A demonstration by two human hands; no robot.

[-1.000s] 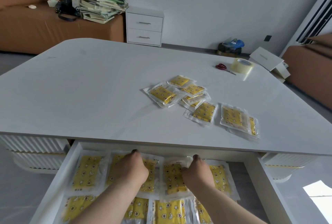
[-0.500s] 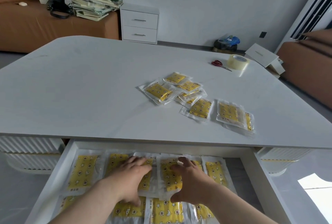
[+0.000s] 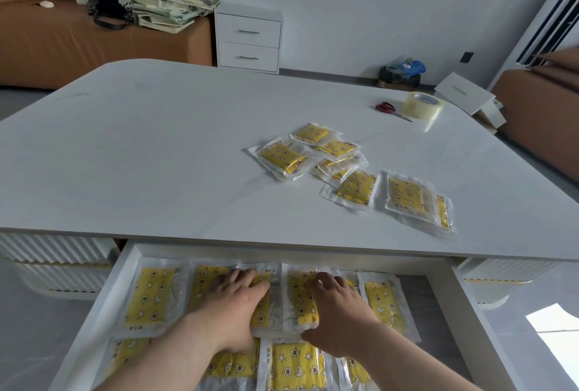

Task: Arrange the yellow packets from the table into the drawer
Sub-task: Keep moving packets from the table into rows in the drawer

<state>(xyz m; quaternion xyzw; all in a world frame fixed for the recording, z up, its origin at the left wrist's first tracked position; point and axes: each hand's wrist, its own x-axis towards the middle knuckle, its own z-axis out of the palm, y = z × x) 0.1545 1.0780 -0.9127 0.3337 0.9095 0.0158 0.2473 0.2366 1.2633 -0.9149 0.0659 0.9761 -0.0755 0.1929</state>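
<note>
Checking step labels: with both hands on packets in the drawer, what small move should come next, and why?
Probably lift the right hand from the drawer toward the nearest table packets: the drawer packets under it and the left hand look lined up, and the table holds more.

Lower frame: open drawer (image 3: 451, 296) under the table (image 3: 156, 155), lined with rows of yellow packets (image 3: 150, 296) lying flat.
Left hand (image 3: 233, 303): palm down, fingers straight, resting on a back-row packet near the centre.
Right hand (image 3: 338, 309): palm down on the neighbouring packet, fingers spread, thumb at its near edge.
Centre right, tabletop: loose pile of packets (image 3: 283, 157), several overlapping.
Upper right: red scissors (image 3: 388, 108) just beside a tape roll (image 3: 423, 105).
Upper left: brown sofa (image 3: 62, 39) with stacked books (image 3: 169, 2).
</note>
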